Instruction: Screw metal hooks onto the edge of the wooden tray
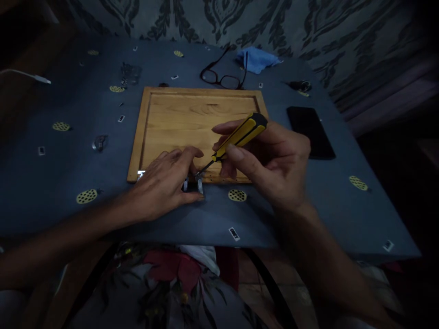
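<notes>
A framed wooden panel (178, 123), like a small cabinet door, lies flat on the table. My right hand (277, 160) grips a screwdriver (240, 135) by its yellow and black handle. The shaft slants down to the left, and its tip is at the panel's near edge, beside my left fingers. My left hand (168, 185) rests over that near edge, thumb and fingers closed around a shiny metal hinge (200, 186), which they partly hide. Another bright metal piece (141, 173) shows at the panel's near left corner. Small dark holes run along the near edge to the right.
Behind the panel lie eyeglasses (219, 81) and a blue cloth (259, 59). A black phone (310, 132) is at the right, a small dark object (300, 85) beyond it. Leftward are a loose metal part (99, 143), a clear plastic bag (131, 73) and a white cable (41, 79).
</notes>
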`<state>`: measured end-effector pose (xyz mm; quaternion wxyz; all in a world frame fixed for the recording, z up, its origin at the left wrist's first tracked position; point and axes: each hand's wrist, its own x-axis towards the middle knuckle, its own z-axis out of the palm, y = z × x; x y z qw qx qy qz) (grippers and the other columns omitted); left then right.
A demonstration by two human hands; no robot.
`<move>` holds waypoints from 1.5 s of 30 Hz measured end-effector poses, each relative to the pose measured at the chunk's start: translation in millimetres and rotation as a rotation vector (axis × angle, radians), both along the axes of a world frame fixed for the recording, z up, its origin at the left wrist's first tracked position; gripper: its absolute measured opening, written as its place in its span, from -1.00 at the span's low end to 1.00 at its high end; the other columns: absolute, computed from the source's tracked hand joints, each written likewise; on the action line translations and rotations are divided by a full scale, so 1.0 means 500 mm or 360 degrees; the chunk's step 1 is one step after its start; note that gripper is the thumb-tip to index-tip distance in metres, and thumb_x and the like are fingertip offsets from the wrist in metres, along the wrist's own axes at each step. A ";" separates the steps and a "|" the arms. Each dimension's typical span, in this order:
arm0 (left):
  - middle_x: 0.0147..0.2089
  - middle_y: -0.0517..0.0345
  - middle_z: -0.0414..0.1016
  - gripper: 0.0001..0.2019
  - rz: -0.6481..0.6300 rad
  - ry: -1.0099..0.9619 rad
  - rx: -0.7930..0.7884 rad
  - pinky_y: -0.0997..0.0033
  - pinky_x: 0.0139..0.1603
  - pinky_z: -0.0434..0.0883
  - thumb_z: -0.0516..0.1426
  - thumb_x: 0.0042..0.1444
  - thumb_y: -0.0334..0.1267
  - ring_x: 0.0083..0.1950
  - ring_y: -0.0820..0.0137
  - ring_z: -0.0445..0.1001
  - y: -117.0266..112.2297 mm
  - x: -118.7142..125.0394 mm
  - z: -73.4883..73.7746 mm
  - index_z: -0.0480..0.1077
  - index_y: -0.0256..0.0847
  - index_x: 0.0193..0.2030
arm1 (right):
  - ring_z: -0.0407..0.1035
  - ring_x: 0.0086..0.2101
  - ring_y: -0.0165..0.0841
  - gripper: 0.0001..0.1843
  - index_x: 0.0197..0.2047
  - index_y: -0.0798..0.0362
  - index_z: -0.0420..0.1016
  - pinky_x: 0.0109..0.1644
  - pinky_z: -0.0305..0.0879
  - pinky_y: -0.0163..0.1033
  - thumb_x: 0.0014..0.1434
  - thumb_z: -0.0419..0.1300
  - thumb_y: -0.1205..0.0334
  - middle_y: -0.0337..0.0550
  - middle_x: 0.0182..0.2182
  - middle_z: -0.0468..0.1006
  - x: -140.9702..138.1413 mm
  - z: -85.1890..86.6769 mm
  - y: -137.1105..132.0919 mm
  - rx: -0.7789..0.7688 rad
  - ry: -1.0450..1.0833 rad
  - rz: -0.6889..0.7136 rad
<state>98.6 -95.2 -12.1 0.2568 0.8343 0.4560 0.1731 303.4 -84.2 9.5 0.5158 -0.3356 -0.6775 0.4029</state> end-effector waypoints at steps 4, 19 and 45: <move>-0.07 0.14 0.50 -0.38 -0.0003 0.0022 0.0055 0.18 0.01 0.42 0.41 0.04 -0.20 0.00 0.14 0.51 0.000 0.000 -0.001 0.25 -0.13 0.18 | 0.45 -0.53 -0.48 -0.73 -0.25 -0.02 0.59 -0.51 0.49 -0.37 0.18 0.44 -0.03 -0.30 -0.40 0.59 -0.001 -0.003 -0.002 0.0063 -0.0013 -0.0034; -0.09 0.16 0.52 -0.42 -0.0020 -0.0023 0.0037 0.16 0.05 0.41 0.40 0.03 -0.24 -0.01 0.15 0.52 0.000 0.003 0.004 0.26 -0.10 0.13 | 0.50 -0.49 -0.40 -0.73 -0.23 -0.05 0.64 -0.50 0.53 -0.29 0.14 0.45 -0.05 -0.28 -0.39 0.62 0.000 -0.007 0.001 0.0088 -0.0076 -0.0046; -0.09 0.16 0.51 -0.43 -0.0024 -0.0035 0.0034 0.16 0.07 0.43 0.40 0.04 -0.22 -0.01 0.17 0.53 0.000 0.002 0.002 0.26 -0.10 0.13 | 0.33 -0.58 -0.39 -0.73 -0.39 -0.11 0.53 -0.57 0.35 -0.21 0.07 0.52 0.02 -0.30 -0.47 0.49 -0.010 -0.019 -0.005 0.0224 -0.0064 -0.0358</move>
